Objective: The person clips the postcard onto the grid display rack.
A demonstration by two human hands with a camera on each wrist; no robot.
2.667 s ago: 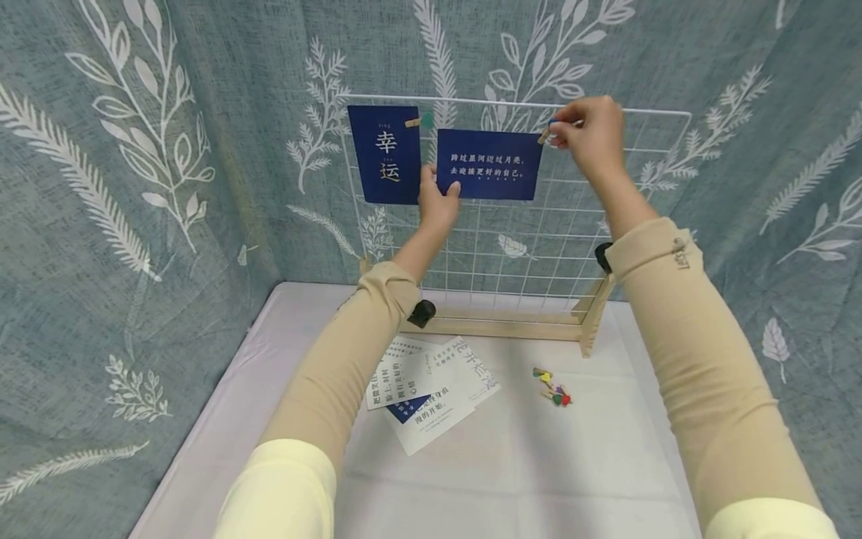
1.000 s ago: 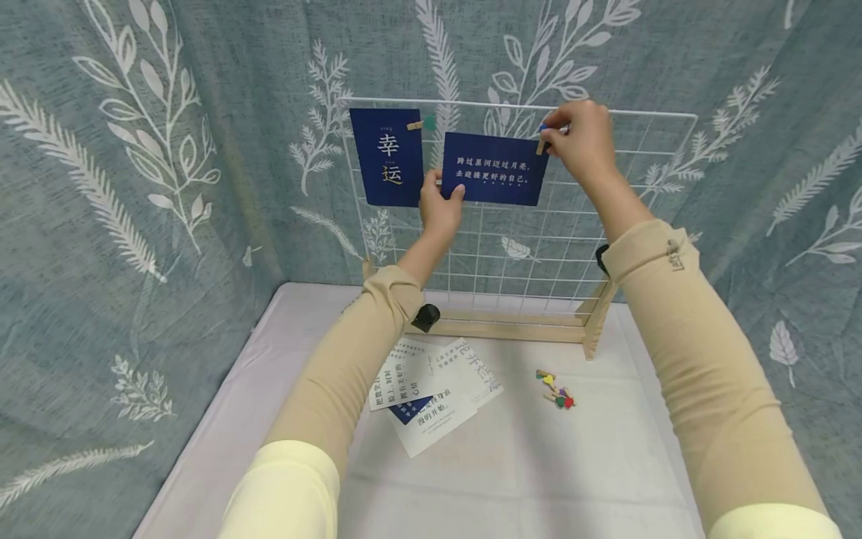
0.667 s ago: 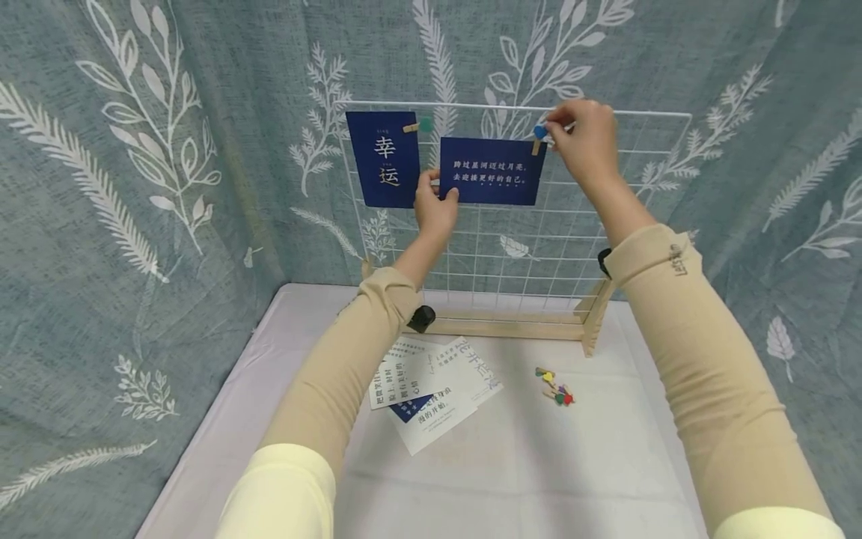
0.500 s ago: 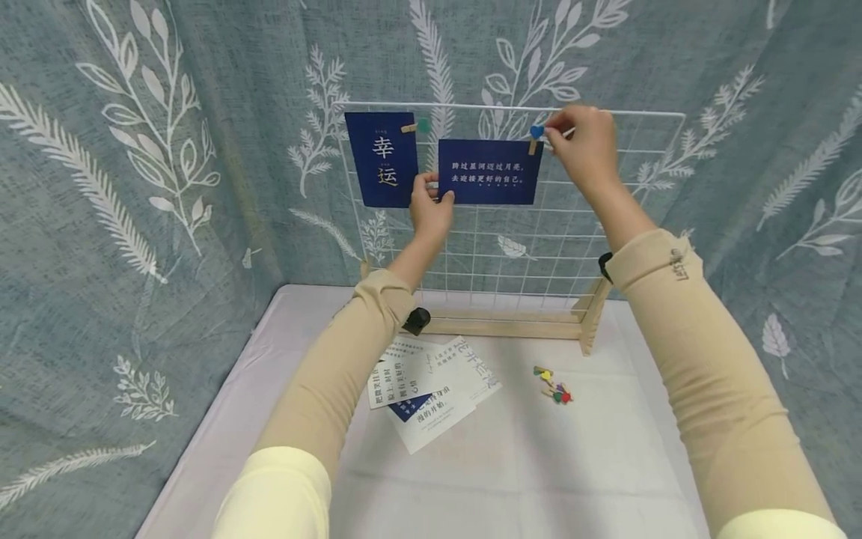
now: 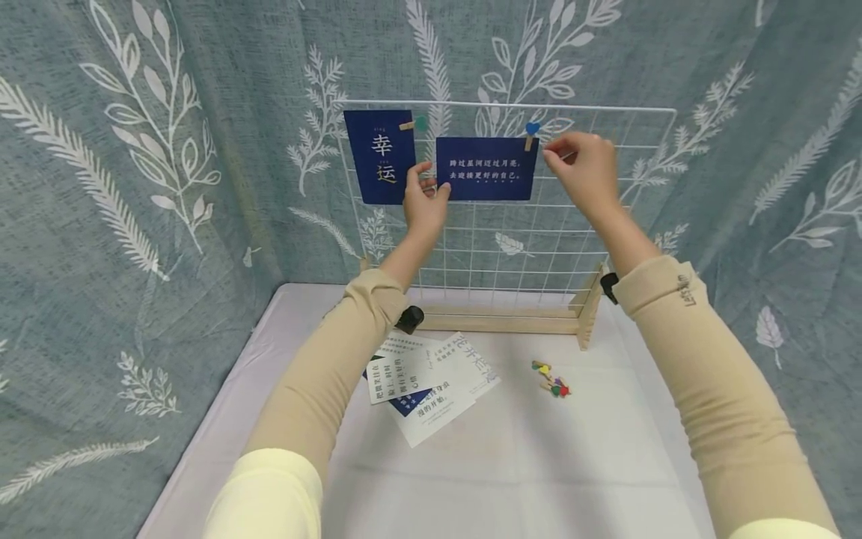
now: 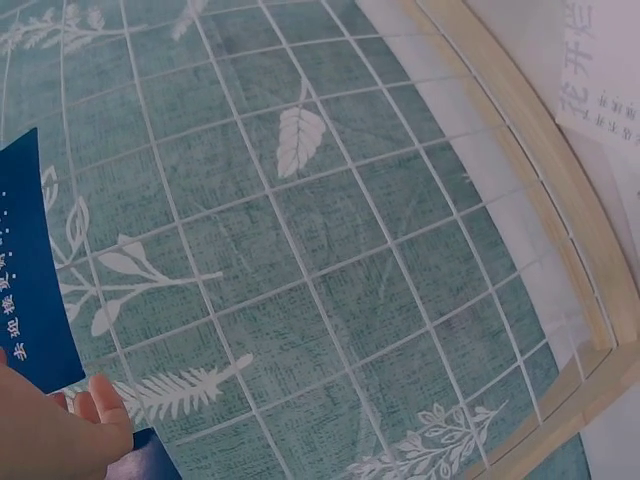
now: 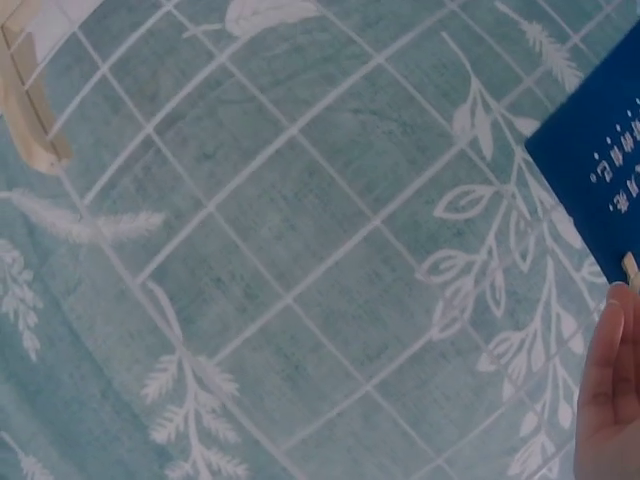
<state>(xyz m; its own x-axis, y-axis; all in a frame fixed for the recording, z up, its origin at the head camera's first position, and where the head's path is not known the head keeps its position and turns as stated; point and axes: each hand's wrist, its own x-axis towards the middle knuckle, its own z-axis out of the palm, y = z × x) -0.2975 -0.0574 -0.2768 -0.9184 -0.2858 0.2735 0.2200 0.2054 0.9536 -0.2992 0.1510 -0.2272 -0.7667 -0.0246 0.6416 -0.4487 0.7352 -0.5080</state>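
Two blue cards hang on the white wire grid (image 5: 592, 224), which stands upright in a wooden base (image 5: 501, 322) at the back of the white table (image 5: 539, 479). Wide blue card (image 5: 486, 168), white lettering, sits high in the middle of the grid; a small wooden clip with a blue heart (image 5: 531, 132) bites its upper right corner onto the wire. Left hand (image 5: 424, 201): thumb and fingers curled at the card's lower left corner, pinching it. The left wrist view shows a fingertip (image 6: 108, 405) at the card's edge (image 6: 30, 280). Right hand (image 5: 584, 168): just right of the card's upper right corner, fingertips drawn loosely together near the clip, not touching it as far as the head view shows, nothing held. Right wrist view catches only the side of that hand (image 7: 608, 400) beside the card corner (image 7: 595, 160).

Tall blue card (image 5: 381, 156) with gold characters hangs just left of the wide one, edges close; its own clip with a green heart (image 5: 412, 124) holds the top right corner.

On the table in front of the base: loose stack of white and blue printed cards (image 5: 427, 378), overlapping, partly under the left forearm. Well to their right, small heap of coloured clips (image 5: 551, 379). Leaf-print grey-blue fabric (image 5: 135, 150) all round as backdrop
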